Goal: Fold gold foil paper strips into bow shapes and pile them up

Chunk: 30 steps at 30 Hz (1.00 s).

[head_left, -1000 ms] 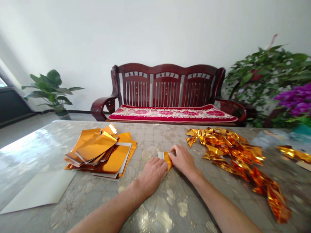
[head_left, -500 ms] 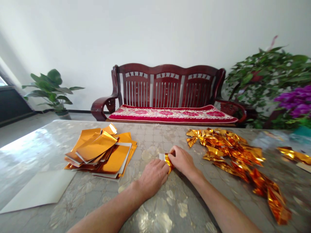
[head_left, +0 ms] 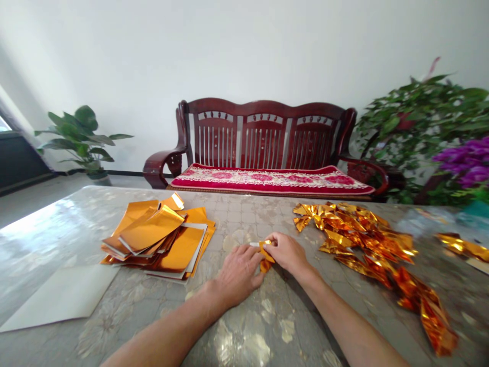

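A small folded piece of gold foil paper (head_left: 266,266), with a bit of its pale side showing at the upper left, is between my hands on the table. My left hand (head_left: 240,271) holds its left part, fingertips on the strip and thumb at the near end. From the right, my right hand (head_left: 287,253) pinches the upper part between thumb and fingers. Much of the piece is hidden by my fingers. To the left lies a loose pile of flat gold foil sheets (head_left: 153,229). Several twisted gold foil pieces (head_left: 367,239) are heaped to the right.
A pale sheet (head_left: 61,295) lies on the patterned table (head_left: 229,204) at the left. Clear plastic (head_left: 424,219) and another gold foil piece (head_left: 464,244) are at the far right. Behind the table stands a dark red wooden bench (head_left: 263,137), with plants (head_left: 416,122) beside it.
My left hand's fingers have spread and its thumb has come out to the near end of the foil. The gold piece looks more folded, with less of its pale side showing.
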### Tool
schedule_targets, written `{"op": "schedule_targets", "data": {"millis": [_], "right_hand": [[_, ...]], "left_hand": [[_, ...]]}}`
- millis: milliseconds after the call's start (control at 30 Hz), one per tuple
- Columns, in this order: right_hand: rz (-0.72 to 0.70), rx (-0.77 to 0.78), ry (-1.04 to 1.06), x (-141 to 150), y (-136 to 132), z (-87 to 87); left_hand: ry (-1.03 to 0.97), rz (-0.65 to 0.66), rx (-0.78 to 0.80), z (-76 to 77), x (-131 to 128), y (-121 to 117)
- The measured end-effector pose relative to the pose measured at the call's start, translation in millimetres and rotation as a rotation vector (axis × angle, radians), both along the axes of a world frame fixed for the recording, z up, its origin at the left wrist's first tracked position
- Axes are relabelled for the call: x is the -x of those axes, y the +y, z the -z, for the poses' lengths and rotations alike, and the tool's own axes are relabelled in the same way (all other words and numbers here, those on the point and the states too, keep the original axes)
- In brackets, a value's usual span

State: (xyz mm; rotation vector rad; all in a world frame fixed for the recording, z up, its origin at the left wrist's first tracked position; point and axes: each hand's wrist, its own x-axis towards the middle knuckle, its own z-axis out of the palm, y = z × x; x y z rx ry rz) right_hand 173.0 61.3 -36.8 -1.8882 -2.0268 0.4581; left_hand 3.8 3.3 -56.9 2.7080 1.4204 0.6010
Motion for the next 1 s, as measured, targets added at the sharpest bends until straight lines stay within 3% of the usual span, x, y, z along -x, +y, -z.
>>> {"op": "schedule_targets", "data": {"millis": [433, 800, 1000], "right_hand": [[-0.006, -0.044, -0.010, 3, -2, 8.3], [-0.150, -0.311, -0.119, 5, -7, 14.4], [-0.254, -0.382, -0.169, 2, -10, 12.4]], "left_hand": [[0.049, -0.013, -0.040, 0.7, -1, 2], [0.064, -0.056, -0.018, -2.5, 1, 1], [0.067, -0.052, -0.021, -4.7, 1, 1]]}}
